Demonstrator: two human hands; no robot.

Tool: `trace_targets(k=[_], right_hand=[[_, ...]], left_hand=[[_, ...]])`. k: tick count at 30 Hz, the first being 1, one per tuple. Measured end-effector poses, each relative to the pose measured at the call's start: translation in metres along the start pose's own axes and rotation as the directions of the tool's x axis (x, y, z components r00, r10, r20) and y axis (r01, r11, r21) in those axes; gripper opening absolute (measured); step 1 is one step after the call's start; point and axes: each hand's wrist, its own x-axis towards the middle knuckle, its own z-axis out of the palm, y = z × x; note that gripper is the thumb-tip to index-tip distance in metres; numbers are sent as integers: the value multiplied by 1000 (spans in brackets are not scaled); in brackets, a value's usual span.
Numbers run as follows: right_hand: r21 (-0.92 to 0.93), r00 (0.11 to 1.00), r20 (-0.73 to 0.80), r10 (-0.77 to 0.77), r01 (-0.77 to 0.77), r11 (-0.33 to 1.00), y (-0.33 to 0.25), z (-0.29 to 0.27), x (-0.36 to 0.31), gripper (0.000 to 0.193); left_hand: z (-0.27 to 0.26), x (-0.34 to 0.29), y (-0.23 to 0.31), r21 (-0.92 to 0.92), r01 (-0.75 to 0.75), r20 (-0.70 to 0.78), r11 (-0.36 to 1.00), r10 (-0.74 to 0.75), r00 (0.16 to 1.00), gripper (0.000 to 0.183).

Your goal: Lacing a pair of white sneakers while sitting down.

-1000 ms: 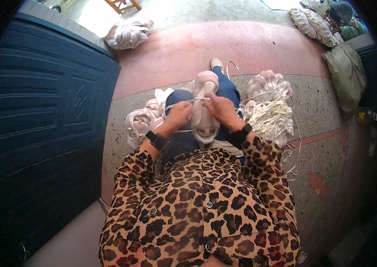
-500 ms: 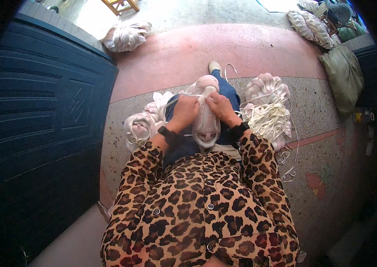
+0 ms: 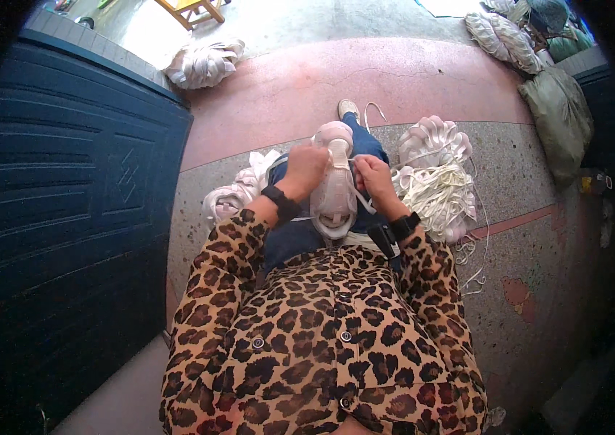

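A pale pink and white sneaker point(image 3: 333, 192) lies along my lap, toe pointing away and heel opening toward me. My left hand point(image 3: 306, 172) is closed against its left side, up by the front of the lacing; the fingertips are partly hidden. To the right of the sneaker, my right hand point(image 3: 374, 179) pinches a white shoelace point(image 3: 365, 204). A short stretch of it runs to the lacing, and a loose length hangs beneath the hand.
Right of my leg lie a heap of pale laces point(image 3: 434, 196) and a fanned stack of pale pink shoe parts point(image 3: 434, 141). More sneakers point(image 3: 229, 199) sit at my left. A dark blue panelled door point(image 3: 75, 174) stands left; a greenish sack point(image 3: 558, 123) leans at far right.
My right hand has drawn away from the sneaker to the right, pulling the lace out with it. My left hand has shifted slightly forward and right over the sneaker's edge.
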Motion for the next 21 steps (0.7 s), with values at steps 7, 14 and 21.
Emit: trace_targets(k=[7, 14, 21], right_hand=[[-269, 992, 104, 77, -47, 962, 0, 23, -16, 30], [-797, 967, 54, -250, 193, 573, 11, 60, -7, 26], [-933, 944, 184, -275, 256, 252, 7, 71, -12, 17]], left_hand=[[-2, -32, 24, 75, 46, -95, 996, -38, 995, 26], [2, -16, -20, -336, 91, 195, 937, -25, 980, 24], [0, -13, -29, -443, 78, 231, 893, 30, 972, 28]])
